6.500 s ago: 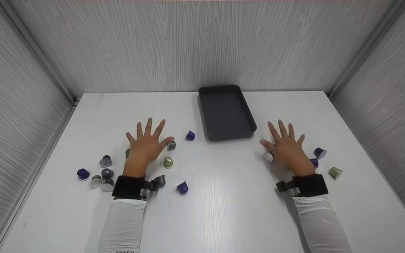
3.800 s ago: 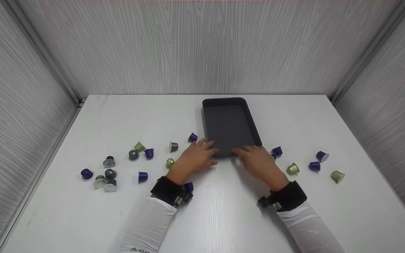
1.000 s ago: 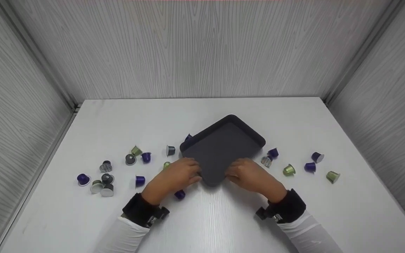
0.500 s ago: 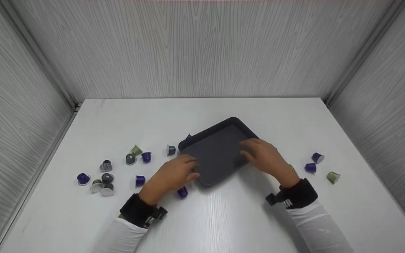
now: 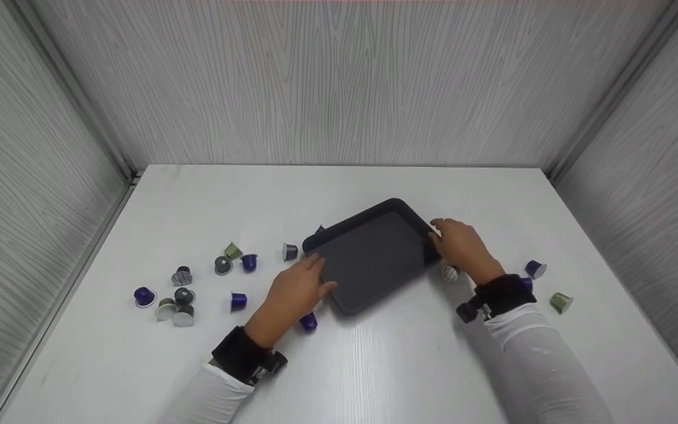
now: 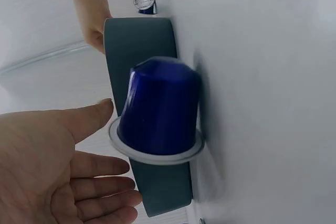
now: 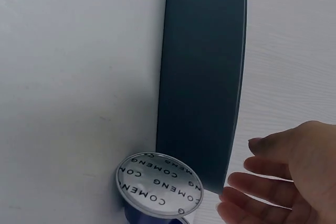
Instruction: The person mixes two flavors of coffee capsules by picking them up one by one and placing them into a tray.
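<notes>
A dark grey rectangular tray [image 5: 374, 259] lies diagonally on the white table. My left hand [image 5: 295, 291] is at its left short side, fingers extended and thumb apart; in the left wrist view the fingertips [image 6: 123, 200] reach the tray wall [image 6: 157, 182]. My right hand [image 5: 462, 244] is at the tray's right corner, with relaxed fingers [image 7: 262, 187] close to the wall [image 7: 202, 77]; contact is unclear. A blue coffee capsule [image 6: 160, 108] stands near the left wrist. Below the right hand lies a capsule with a printed silver lid [image 7: 160, 184].
Several blue, grey and green coffee capsules are scattered left of the tray, among them a blue one [image 5: 238, 301] and a grey one [image 5: 290, 252]. On the right lie a green capsule [image 5: 561, 302] and a blue one [image 5: 535, 269]. A wood-grain wall [image 5: 339, 82] stands behind the table.
Both hands came from spread above the table to the tray, which was turned diagonal and drawn nearer. The right hand then left the near edge for the right corner; the left stayed nearby, fingers straighter.
</notes>
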The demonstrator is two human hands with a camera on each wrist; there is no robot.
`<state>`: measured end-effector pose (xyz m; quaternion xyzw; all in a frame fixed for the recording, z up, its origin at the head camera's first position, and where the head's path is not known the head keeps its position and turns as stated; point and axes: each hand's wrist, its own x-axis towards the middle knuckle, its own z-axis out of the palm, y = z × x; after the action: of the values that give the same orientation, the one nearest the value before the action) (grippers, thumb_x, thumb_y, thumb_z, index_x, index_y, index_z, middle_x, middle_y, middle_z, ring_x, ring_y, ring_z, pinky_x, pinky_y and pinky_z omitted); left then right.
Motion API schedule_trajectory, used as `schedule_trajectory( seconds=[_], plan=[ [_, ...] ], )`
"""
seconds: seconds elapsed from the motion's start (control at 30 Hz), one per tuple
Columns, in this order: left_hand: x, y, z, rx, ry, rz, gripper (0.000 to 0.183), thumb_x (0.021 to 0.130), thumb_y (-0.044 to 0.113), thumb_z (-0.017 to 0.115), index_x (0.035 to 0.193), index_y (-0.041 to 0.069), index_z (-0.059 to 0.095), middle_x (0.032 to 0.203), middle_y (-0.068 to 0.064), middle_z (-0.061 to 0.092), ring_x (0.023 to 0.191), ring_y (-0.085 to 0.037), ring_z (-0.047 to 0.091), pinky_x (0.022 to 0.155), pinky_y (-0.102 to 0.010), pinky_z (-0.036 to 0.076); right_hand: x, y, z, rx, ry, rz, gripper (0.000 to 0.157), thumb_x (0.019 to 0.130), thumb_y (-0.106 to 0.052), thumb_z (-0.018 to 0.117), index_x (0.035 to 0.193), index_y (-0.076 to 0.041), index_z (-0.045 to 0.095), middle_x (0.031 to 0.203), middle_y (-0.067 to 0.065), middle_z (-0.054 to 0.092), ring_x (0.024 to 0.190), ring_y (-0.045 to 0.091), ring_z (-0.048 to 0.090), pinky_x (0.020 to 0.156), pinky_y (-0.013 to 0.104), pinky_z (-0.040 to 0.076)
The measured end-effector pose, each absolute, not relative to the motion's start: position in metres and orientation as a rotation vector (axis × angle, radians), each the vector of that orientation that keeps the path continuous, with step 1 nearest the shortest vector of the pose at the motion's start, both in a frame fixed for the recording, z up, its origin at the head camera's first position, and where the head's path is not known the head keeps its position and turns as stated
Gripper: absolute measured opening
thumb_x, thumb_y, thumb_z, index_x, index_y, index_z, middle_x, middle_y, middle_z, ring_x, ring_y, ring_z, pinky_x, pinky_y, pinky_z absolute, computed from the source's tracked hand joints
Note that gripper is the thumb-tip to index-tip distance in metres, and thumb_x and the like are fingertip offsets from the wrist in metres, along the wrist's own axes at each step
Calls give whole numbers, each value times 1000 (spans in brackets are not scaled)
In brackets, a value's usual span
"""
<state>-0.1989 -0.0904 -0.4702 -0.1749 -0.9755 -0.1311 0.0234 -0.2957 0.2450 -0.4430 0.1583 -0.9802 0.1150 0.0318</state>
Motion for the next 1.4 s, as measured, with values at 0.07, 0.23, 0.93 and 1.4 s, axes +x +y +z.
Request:
schedule_trajectory(
  seconds=[0.07, 0.23, 0.93, 1.4],
  plan=[
    [-199, -89, -472, -541, -3026, -389, 65, 97, 47, 57, 138, -3, 52, 144, -18, 48, 131, -32, 47, 100, -46, 45, -297, 245, -445, 490, -3050, 325, 35, 99, -12, 55, 128, 8, 57, 115, 26, 64, 106, 41, 61, 92, 52, 48],
    [-200, -91, -473, -549, -3005, -380, 61, 98, 43, 58, 136, -5, 53, 143, -19, 48, 131, -32, 46, 101, -45, 45, -297, 246, -448, 469, -3082, 281, 34, 94, 2, 53, 126, 7, 60, 106, 25, 67, 96, 39, 65, 85, 50, 52],
    [-208, -102, -473, -433, -3139, -618, 72, 99, 38, 57, 150, -5, 29, 154, -25, 27, 131, -41, 43, 108, -45, 36, -258, 250, -454, 426, -3035, 377, 24, 91, 1, 56, 111, 7, 67, 96, 23, 70, 86, 40, 66, 75, 51, 53],
    [-211, -106, -471, -430, -3091, -727, 62, 101, 28, 56, 149, -3, 33, 149, -21, 40, 131, -39, 45, 110, -45, 34, -230, 257, -444, 390, -3107, 493, 24, 84, -3, 66, 106, 6, 66, 87, 16, 70, 80, 36, 65, 70, 50, 52]
  ],
)
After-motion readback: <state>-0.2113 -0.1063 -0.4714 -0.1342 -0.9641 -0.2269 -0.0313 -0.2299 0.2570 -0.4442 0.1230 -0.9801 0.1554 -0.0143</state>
